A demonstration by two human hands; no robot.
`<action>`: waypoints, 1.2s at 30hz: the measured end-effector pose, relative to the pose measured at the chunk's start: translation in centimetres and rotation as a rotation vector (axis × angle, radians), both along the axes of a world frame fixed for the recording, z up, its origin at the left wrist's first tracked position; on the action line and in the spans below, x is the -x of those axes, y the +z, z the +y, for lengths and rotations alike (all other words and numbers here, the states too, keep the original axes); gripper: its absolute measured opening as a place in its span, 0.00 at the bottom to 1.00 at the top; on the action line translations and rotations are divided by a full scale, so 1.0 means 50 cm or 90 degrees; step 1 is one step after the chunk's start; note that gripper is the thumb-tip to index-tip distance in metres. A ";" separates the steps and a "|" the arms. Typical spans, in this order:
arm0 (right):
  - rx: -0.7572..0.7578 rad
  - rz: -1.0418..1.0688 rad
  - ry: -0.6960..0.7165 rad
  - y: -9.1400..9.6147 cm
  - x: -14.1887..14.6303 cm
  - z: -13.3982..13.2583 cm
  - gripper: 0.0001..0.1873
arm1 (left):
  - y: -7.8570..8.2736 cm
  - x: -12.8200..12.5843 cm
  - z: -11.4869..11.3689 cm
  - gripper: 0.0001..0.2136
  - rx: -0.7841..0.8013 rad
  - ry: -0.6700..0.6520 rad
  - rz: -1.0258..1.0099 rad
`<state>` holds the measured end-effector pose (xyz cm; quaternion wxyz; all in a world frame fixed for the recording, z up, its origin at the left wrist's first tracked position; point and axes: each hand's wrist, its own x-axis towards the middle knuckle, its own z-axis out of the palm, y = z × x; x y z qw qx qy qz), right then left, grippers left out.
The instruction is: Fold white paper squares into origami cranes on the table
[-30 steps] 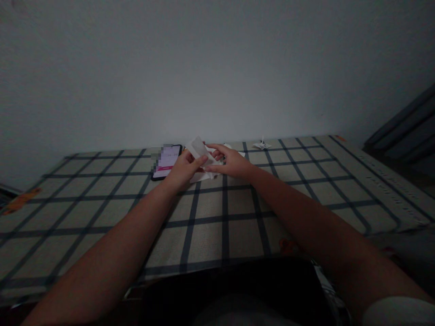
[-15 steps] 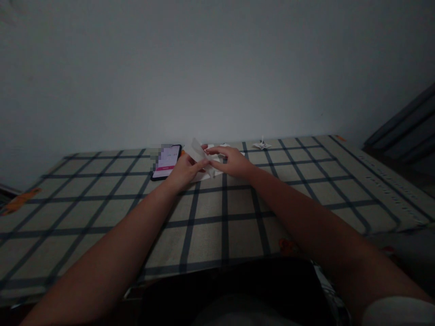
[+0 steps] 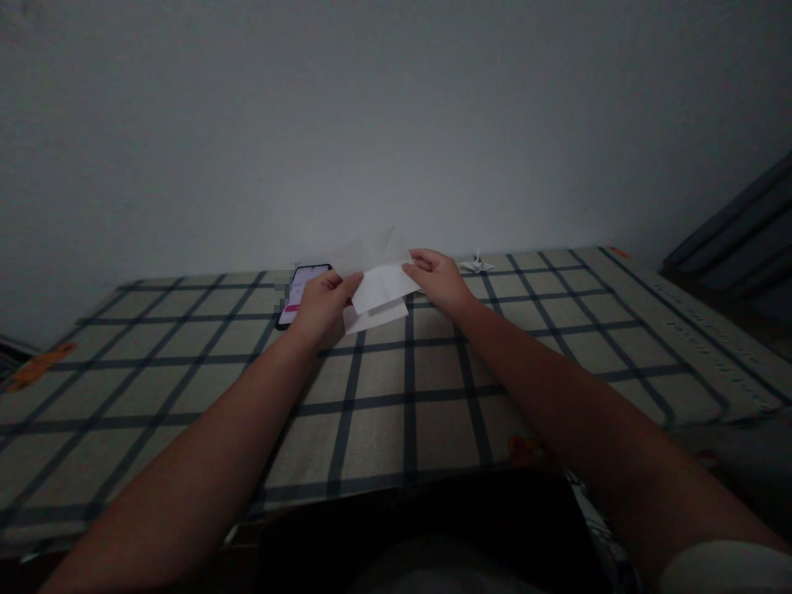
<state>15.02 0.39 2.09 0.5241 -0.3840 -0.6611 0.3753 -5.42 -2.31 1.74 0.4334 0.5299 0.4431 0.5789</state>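
A white sheet of paper with crease lines is spread between my two hands, a little above the table. My left hand pinches its left edge between thumb and fingers. At the right edge, my right hand grips the sheet the same way. Beneath it, another piece of white paper lies on the checked cloth. Just beyond my left hand rests a phone with its screen lit, partly covered by that hand.
A small folded white paper figure sits near the wall, right of my right hand. The table is covered by a checked cloth. A plain wall rises directly behind it. Dark draped fabric is at the far right.
The paper was folded and partly hidden between my close-set hands; now it is opened out wide. My hands have moved apart, the left one leftward and the right one rightward.
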 end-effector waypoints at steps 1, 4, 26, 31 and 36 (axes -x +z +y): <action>-0.006 -0.005 -0.004 0.001 0.000 -0.002 0.22 | 0.002 0.001 0.000 0.14 0.003 -0.001 -0.003; -0.075 -0.062 -0.014 0.008 -0.005 -0.014 0.30 | 0.004 0.004 0.000 0.14 0.011 -0.004 -0.024; -0.034 -0.052 -0.056 0.002 -0.009 0.002 0.17 | 0.043 0.006 -0.022 0.13 0.080 -0.158 -0.143; -0.042 -0.063 -0.023 0.004 -0.008 -0.002 0.16 | 0.021 0.002 -0.012 0.16 0.046 -0.056 0.013; -0.060 -0.118 -0.013 0.015 -0.004 -0.016 0.16 | 0.010 0.008 0.003 0.16 0.015 0.011 0.030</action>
